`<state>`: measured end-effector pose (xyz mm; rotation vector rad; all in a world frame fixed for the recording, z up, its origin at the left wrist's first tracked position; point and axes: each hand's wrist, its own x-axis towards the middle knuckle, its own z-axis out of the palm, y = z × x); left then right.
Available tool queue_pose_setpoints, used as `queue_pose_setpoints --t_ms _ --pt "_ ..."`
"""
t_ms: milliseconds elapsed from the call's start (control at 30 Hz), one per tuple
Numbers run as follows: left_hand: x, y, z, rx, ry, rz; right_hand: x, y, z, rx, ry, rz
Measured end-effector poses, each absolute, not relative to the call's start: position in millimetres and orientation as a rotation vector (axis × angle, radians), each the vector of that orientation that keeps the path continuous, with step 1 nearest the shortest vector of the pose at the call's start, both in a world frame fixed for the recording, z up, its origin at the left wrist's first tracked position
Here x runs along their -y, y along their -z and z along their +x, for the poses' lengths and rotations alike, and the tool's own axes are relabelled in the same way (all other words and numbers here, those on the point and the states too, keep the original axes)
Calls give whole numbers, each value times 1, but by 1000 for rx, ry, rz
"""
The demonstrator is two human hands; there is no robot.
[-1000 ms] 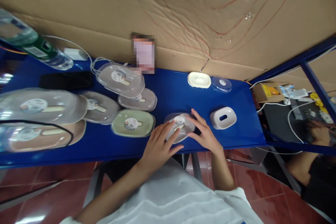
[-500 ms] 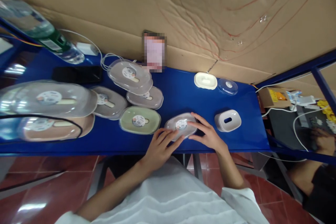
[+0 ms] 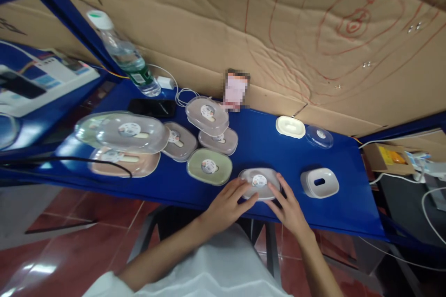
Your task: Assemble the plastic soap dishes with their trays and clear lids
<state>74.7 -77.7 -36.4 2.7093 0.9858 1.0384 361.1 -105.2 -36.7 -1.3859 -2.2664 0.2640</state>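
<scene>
A grey oval plastic box with a clear lid and a round label (image 3: 259, 181) lies near the front edge of the blue table. From its left side my left hand (image 3: 232, 199) grips it, fingers stretched over the lid and thumb near the front rim. Opposite it, my right hand (image 3: 287, 204) has its fingers curved around the right end, thumb at the front. Just left of the hands lies a green oval box (image 3: 209, 167) under a similar clear lid. On the right stands a white oval piece with a dark slot (image 3: 319, 183), touched by neither hand.
More lidded boxes (image 3: 132, 133) are piled at the left, beside a black phone (image 3: 152, 107) and a water bottle (image 3: 130, 60). Toward the back sit a cream oval tray (image 3: 290, 127) and a loose clear lid (image 3: 319, 136). A cardboard wall (image 3: 195, 23) rises behind.
The view has shifted, so the table's contents appear farther right and lower. Both hands stay at the grey box, with the fingers slightly repositioned around its edges.
</scene>
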Motion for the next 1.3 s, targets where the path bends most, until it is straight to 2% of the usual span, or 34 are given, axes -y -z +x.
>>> queue_pose_setpoints --t_ms 367,600,767,900,1067,1300 --pt "59 30 98 -982 -971 2574 83 34 379 2237 -414 -1394" --pt "61 11 81 -789 -1068 2561 113 36 363 1987 -223 -1491" --pt "75 2 25 -892 -1437 2377 109 15 295 1701 -43 -1480" --pt "83 13 -26 -1215 -1632 2154 75 -3 205 1711 -117 -1507" --pt "90 29 -54 -1338 -1639 2047 39 -8 130 1860 -270 -1542" --pt "87 35 -58 -1181 -1571 2096 48 -10 116 1937 -251 -1593"
